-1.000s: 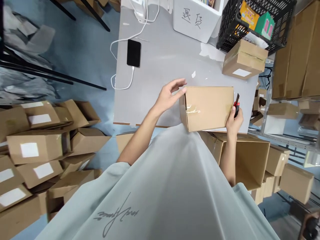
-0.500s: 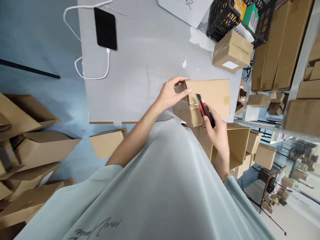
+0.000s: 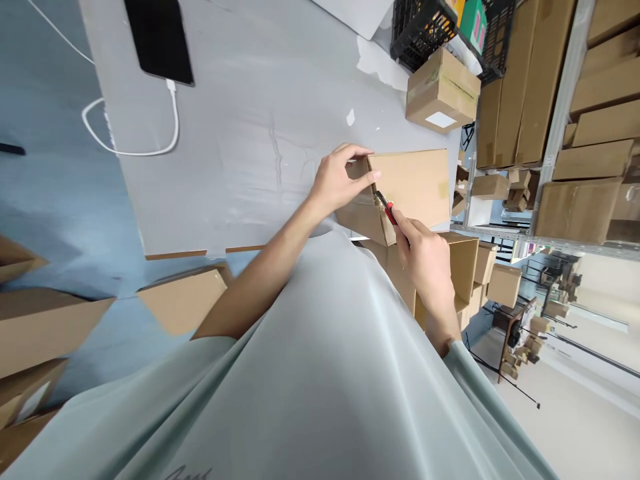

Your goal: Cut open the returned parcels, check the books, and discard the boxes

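A brown cardboard box lies at the near right edge of the grey table. My left hand grips its left end, thumb on top and fingers at the far corner. Held in my right hand is a red and black box cutter. Its blade tip meets the box's left edge, where shiny clear tape shows. Whether the blade has gone through the tape I cannot tell.
A tablet-like black device with a white cable lies at the table's left. Behind the box stand a taped carton and a black crate. Shelves of cartons rise on the right; open boxes sit on the floor.
My right hand has brought the box cutter left and down, from above the box top to its taped left edge. My left hand keeps its grip. The whole view has shifted.
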The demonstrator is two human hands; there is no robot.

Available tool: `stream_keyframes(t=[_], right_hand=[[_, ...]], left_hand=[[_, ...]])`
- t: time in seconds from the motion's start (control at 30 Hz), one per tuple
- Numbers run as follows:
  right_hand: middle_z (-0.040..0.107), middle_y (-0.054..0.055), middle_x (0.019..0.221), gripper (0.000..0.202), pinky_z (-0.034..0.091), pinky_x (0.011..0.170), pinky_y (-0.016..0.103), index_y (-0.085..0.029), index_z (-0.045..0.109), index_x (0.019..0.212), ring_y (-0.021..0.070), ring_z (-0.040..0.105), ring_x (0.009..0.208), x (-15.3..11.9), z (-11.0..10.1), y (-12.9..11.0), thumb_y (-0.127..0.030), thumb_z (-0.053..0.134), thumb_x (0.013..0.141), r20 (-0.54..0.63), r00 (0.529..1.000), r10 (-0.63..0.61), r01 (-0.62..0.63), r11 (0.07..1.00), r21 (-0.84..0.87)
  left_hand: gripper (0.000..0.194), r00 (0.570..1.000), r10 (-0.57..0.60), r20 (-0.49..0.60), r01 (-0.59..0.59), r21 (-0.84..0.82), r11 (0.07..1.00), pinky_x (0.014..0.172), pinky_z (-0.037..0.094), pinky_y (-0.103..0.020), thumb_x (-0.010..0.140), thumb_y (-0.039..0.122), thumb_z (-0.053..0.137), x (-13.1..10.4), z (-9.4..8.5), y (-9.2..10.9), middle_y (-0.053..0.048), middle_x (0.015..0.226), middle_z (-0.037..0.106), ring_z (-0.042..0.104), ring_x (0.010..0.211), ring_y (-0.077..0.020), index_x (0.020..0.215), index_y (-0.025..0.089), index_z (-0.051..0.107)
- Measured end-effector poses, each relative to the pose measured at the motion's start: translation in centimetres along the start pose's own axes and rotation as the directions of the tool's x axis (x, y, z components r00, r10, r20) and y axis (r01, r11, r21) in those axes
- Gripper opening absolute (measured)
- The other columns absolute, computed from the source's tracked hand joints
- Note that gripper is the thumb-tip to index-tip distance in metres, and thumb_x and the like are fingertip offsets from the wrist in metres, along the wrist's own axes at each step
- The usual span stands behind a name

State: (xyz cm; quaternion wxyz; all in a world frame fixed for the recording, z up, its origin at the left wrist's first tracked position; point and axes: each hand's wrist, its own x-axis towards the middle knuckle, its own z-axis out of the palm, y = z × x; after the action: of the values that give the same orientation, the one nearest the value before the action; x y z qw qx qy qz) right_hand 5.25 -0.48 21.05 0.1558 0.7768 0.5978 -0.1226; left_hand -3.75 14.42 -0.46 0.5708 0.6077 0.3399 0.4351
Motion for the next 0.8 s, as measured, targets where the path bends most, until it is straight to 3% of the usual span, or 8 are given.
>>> stream_keyframes(t=[0.2, 0.37, 0.53, 0.67, 0.8], right_hand=[[0.082, 0.017, 0.123, 0.059, 0.061, 0.077, 0.040, -0.031, 0.057, 0.174, 0.0287, 0.081, 0.083, 0.2, -1.5, -2.8, -0.020, 0.041, 0.119, 0.092, 0.990, 0.106, -0.089, 0.982, -0.169], [0.080, 0.020, 0.114, 0.053, 0.065, 0.081, 0.046, -0.028, 0.059, 0.172, 0.0320, 0.082, 0.086, 1.3, -1.0, -3.9, -0.029, 0.047, 0.120, 0.083, 0.993, 0.084, -0.065, 0.975, -0.213], [0.079, 0.018, 0.107, 0.051, 0.064, 0.081, 0.044, -0.026, 0.062, 0.168, 0.0305, 0.081, 0.086, 2.4, -0.7, -2.8, -0.032, 0.040, 0.122, 0.043, 0.998, -0.053, 0.059, 0.984, -0.171], [0.079, 0.016, 0.101, 0.046, 0.061, 0.078, 0.041, -0.027, 0.069, 0.161, 0.0282, 0.079, 0.080, 1.1, -1.2, -1.1, -0.032, 0.046, 0.122, 0.084, 0.995, -0.050, 0.062, 0.986, -0.157], [0.079, 0.012, 0.086, 0.047, 0.053, 0.065, 0.033, -0.028, 0.080, 0.147, 0.0242, 0.074, 0.070, -0.4, -0.9, -0.4, -0.021, 0.042, 0.120, 0.160, 0.981, -0.109, 0.146, 0.960, -0.239]], left_hand=[[0.039, 1.000, 0.015, -0.003, -0.015, -0.020, 1.000, 0.114, 0.063, -0.046, 0.096, 0.043, 0.084, -0.2, 0.3, 0.0, -0.007, 0.136, 0.080, 0.075, 0.128, -0.0301, 0.130, 0.025, 0.077], [0.040, 1.000, 0.015, -0.006, -0.016, -0.027, 1.000, 0.114, 0.063, -0.046, 0.097, 0.048, 0.084, -0.4, 0.4, -0.1, -0.007, 0.137, 0.079, 0.075, 0.130, -0.0306, 0.130, 0.026, 0.076], [0.047, 1.000, 0.013, -0.026, -0.014, -0.046, 0.999, 0.118, 0.060, -0.047, 0.097, 0.056, 0.087, -0.3, 0.8, -0.9, -0.008, 0.137, 0.079, 0.074, 0.130, -0.0318, 0.132, 0.026, 0.077], [0.049, 0.999, 0.000, -0.037, -0.002, -0.045, 0.999, 0.120, 0.059, -0.046, 0.098, 0.056, 0.086, -0.5, 1.0, -1.1, -0.009, 0.140, 0.078, 0.074, 0.132, -0.0322, 0.136, 0.027, 0.076], [0.050, 0.999, -0.013, -0.041, 0.011, -0.048, 0.999, 0.122, 0.058, -0.047, 0.100, 0.058, 0.085, -0.9, 1.0, -1.0, -0.008, 0.141, 0.076, 0.072, 0.137, -0.0331, 0.139, 0.028, 0.075]])
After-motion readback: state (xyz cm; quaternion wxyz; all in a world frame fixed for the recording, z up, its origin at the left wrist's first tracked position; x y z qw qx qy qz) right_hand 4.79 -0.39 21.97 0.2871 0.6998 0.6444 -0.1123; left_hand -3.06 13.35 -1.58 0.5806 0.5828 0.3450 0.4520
